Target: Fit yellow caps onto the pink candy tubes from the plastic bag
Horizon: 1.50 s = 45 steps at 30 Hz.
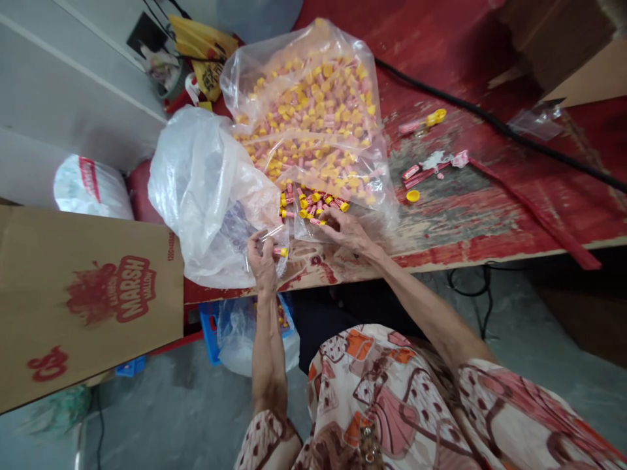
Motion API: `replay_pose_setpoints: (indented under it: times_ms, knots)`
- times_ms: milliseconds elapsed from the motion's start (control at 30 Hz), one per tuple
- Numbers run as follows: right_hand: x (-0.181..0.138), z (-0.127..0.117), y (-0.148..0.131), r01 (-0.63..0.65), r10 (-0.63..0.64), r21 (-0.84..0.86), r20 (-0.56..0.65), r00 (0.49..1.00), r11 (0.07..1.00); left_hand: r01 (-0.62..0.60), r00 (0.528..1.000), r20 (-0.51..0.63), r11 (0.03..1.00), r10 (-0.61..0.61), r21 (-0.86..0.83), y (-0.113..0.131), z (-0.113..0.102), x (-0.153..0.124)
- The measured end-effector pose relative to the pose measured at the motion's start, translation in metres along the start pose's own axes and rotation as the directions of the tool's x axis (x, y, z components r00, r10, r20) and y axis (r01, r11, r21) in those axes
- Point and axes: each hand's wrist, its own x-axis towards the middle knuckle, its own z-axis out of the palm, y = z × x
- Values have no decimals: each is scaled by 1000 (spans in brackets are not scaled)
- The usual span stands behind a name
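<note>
My left hand (263, 262) is closed at the table's front edge, gripping a small clear plastic bag (270, 234). A small pink tube with a yellow cap (281, 252) shows at its fingers. My right hand (347, 230) has thumb and fingertips together at another pink tube (317, 222), by the mouth of a large clear bag (313, 39). Many such yellow-capped tubes (313, 111) fill that bag, and several lie loose at its opening. A crumpled whitish plastic bag (196, 163) rests left of it, partly behind my left hand.
On the worn red table (431, 235) lie a larger capped tube (421, 123), a yellow cap (413, 196), a red strip (533, 209) and a black cable (455, 98). A cardboard box (93, 287) stands left. Below the edge is a blue crate (209, 333) with a plastic liner.
</note>
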Motion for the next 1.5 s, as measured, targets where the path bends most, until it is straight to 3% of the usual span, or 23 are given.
replay_pose_setpoints:
  times_ms: [100,200,367,467,567,667,767,900,1000,1100,1300,1433,1500]
  knots:
    - [1,-12,-6,-161,111,353,158,981,922,133,975,196,981,-104,-144,3,12,-4]
    - [1,-20,-9,-266,90,536,332,939,801,216,926,351,960,-143,-179,1,19,-7]
    - [0,-18,-6,-273,80,485,381,921,831,243,902,399,957,-164,-156,0,18,-11]
    - [-2,-14,-5,-239,67,396,400,914,887,158,890,438,987,-127,-33,6,18,-14]
    - [-6,-10,-4,-86,18,210,307,951,974,-105,900,435,986,40,127,11,27,-16]
    - [-11,-6,-2,99,-94,-47,103,990,994,-335,861,470,911,193,241,13,42,-21]
    - [-14,-3,3,97,-115,-251,-57,992,963,-438,824,516,841,234,319,10,55,-26]
    - [-12,-4,13,-116,26,-268,-318,948,957,-457,803,563,805,192,377,6,61,-23]
    - [-7,-5,19,-213,123,-200,-384,915,956,-439,780,605,829,160,347,4,59,-13]
    - [-4,-3,22,-239,148,-201,-384,911,950,-349,780,614,901,125,260,3,56,-5]
    - [-2,-4,15,-207,117,-229,-353,928,951,-79,855,519,991,11,108,3,48,-14]
    - [0,-7,10,-169,92,-268,-279,956,948,-152,918,390,973,74,172,8,39,-28]
    - [0,-7,11,-143,76,-273,-242,967,951,-240,922,361,939,141,247,8,38,-34]
